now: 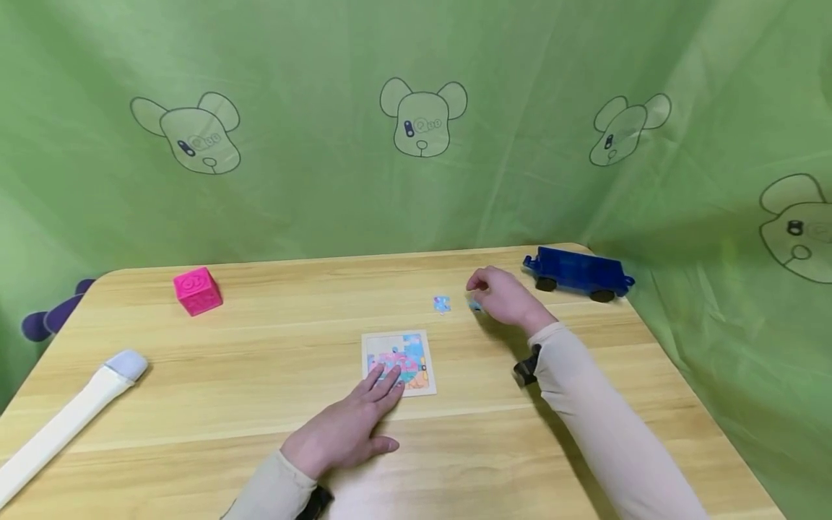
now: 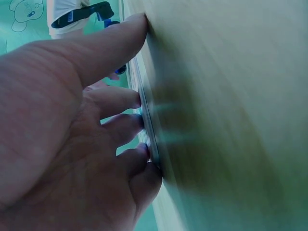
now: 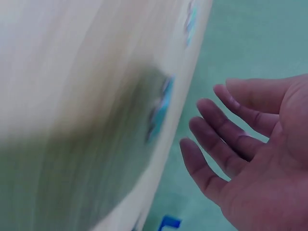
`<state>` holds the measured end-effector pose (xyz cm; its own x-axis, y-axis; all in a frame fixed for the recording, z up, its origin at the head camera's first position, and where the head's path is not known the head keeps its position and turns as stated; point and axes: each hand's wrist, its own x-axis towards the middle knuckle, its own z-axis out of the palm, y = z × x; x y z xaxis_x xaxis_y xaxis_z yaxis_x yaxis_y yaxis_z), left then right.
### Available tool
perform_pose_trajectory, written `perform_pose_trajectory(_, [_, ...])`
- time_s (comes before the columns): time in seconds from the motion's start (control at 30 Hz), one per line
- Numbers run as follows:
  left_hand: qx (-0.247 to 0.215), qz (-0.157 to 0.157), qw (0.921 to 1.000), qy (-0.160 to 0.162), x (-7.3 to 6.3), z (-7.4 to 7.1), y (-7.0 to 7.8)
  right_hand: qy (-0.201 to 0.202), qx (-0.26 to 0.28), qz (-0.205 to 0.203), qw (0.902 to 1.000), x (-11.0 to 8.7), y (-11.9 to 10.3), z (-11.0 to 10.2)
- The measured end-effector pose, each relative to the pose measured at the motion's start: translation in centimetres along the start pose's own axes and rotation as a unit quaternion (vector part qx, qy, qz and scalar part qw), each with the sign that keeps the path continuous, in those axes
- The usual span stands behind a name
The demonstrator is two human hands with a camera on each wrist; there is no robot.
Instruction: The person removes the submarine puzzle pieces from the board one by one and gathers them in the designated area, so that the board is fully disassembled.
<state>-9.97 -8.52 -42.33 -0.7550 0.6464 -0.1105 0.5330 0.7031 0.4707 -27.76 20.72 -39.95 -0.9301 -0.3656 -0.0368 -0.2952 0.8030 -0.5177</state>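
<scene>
Hovering right hand (image 1: 510,296): fingers loosely bent and fanned, nothing held; the right wrist view shows the tips clear of the desk (image 1: 260,361).
Near piece (image 1: 475,305): lying flat on the desk just below those fingers, toward the back edge and right of its middle; partly covered in the head view.
Pinch: the piece looks thin, so lowering thumb and forefinger onto opposite sides should work better than pressing from above, which could skid it.
Other piece (image 1: 442,303): flat, just left of the first; best kept out of the fingers' way.
Left hand (image 1: 344,433): fingers extended, tips resting on the near left part of the puzzle board (image 1: 430,361), thumb on the desk; light, even pressure should steady the board without shifting fitted pieces.
Pale gap: toward the board's back left corner, it seems unfilled; turning a piece to match its cut-outs before pressing would avoid forcing it.
Right back corner: a blue wagon (image 1: 575,273) stands beyond the right hand, so a low path leftward seems safest.
Left back corner: a pink block (image 1: 198,290), well apart.
</scene>
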Motion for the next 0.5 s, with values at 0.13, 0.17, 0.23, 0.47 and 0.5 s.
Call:
perform_pose_trajectory(0.13, [0.001,0.005,1.0000,0.001,0.0,0.0,0.0,-0.018,0.001,-0.031,0.9993,-0.6,-1.9,0.6])
perform_pose_trajectory(0.17, [0.001,0.007,1.0000,0.000,0.1,0.0,0.0,-0.025,0.001,-0.042,0.9988,-0.9,-2.3,0.8])
perform_pose_trajectory(0.23, [0.002,0.010,0.9999,0.000,0.1,0.0,0.0,-0.040,-0.002,-0.064,0.9972,-1.3,-3.1,1.3])
perform_pose_trajectory(0.47, [0.000,0.009,1.0000,0.000,0.1,-0.1,0.0,-0.089,-0.010,-0.124,0.9883,-2.4,-5.7,3.1])
perform_pose_trajectory(0.5, [-0.001,0.009,1.0000,0.000,0.1,-0.1,0.0,-0.092,-0.013,-0.132,0.9869,-2.4,-6.0,3.4])
